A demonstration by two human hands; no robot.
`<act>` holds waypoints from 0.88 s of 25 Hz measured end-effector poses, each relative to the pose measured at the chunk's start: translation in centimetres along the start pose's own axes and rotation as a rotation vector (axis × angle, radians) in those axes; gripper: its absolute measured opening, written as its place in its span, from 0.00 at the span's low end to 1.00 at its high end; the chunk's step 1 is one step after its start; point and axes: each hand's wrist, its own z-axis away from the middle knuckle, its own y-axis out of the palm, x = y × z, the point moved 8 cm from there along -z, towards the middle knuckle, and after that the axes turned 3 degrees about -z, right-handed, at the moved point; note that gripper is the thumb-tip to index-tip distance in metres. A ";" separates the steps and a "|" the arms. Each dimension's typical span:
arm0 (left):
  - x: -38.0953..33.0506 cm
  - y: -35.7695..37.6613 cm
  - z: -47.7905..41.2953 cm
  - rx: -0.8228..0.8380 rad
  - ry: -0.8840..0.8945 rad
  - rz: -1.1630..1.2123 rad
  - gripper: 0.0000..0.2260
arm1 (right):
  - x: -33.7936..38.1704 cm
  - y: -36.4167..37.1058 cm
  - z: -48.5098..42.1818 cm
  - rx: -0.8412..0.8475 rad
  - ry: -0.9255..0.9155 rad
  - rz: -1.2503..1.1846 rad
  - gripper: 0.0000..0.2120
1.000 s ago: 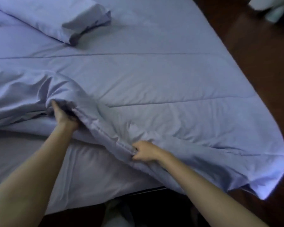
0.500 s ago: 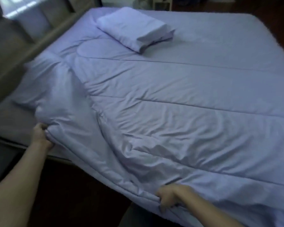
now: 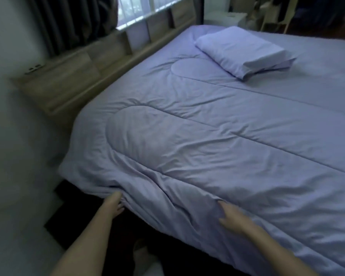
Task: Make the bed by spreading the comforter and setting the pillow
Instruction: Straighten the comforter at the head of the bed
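Observation:
A lilac comforter (image 3: 207, 136) lies spread over the bed, wrinkled along the near left edge where it hangs over the side. A matching pillow (image 3: 241, 50) rests on top of it at the far end, near the headboard. My left hand (image 3: 115, 203) pinches the comforter's hem at the near left corner, thumb above and fingers under the fold. To its right, my right hand (image 3: 232, 216) lies flat on the comforter with fingers spread, holding nothing.
A wooden headboard (image 3: 78, 76) with cubbies runs along the bed's left, with a window and dark curtains (image 3: 68, 22) behind it. A pale wall (image 3: 18, 156) stands close on the left, leaving a narrow strip of dark floor (image 3: 62, 220). A white nightstand (image 3: 223, 18) stands beyond.
The comforter's bunched left part has been drawn out toward the headboard side and now lies flatter. My right hand has let go of the hem and rests flat. My view swung left.

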 end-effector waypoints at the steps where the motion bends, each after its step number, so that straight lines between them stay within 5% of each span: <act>1: -1.1 0.4 0.0 0.049 0.030 -0.060 0.18 | 1.0 -1.5 -1.2 -0.069 -0.006 0.006 0.27; 4: -5.4 0.0 -1.4 0.133 0.147 -0.195 0.11 | 5.7 -4.4 -4.6 -0.203 -0.016 -0.001 0.26; 9: -14.6 -4.6 -6.4 0.226 0.372 -0.588 0.12 | 16.3 -4.1 -11.3 -0.116 -0.044 0.009 0.29; 22: -27.4 -8.9 -17.7 0.215 0.549 -0.851 0.15 | 27.4 -4.7 -21.4 -0.051 0.047 0.039 0.30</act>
